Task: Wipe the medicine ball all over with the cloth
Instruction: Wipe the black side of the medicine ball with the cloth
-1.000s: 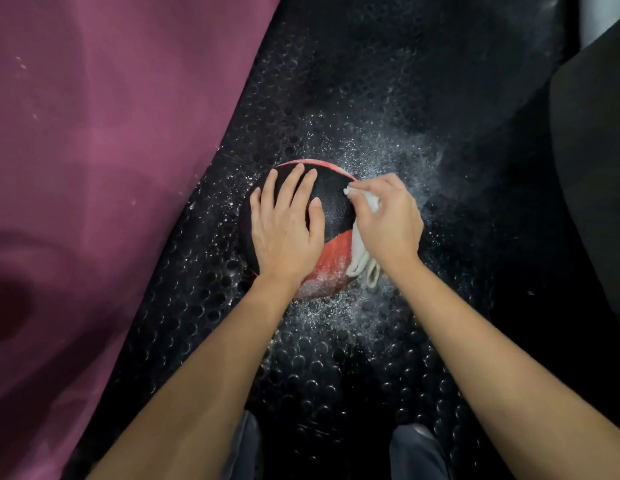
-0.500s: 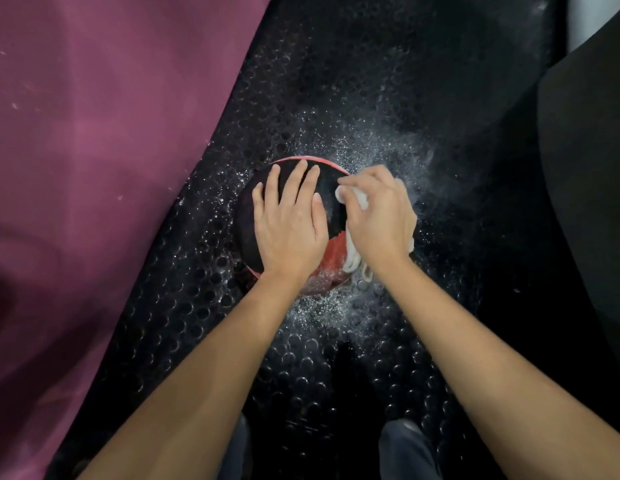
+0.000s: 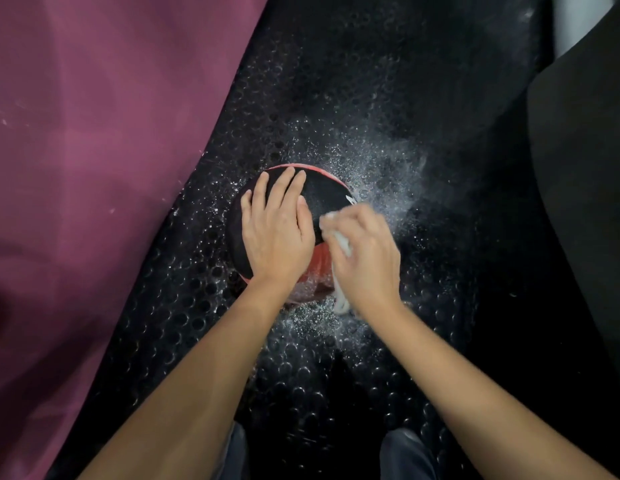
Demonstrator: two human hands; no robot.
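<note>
A black and red medicine ball (image 3: pixel 324 195) sits on the black studded rubber floor (image 3: pixel 183 341) in the middle of the view. My left hand (image 3: pixel 275 230) lies flat on top of the ball with fingers straight, pressing on it. My right hand (image 3: pixel 365 258) grips a bunched white cloth (image 3: pixel 341 242) against the ball's right side. A tail of the cloth hangs down below the wrist. Much of the ball's near side is hidden under both hands.
White powder (image 3: pixel 381 168) is scattered over the floor around and behind the ball. A purple mat (image 3: pixel 86 168) fills the left side. A dark padded object (image 3: pixel 585 168) stands at the right edge. My shoes (image 3: pixel 405 455) show at the bottom.
My right hand has slid the cloth down and toward me along the ball's right side, uncovering the black top right part. My left hand stays on top.
</note>
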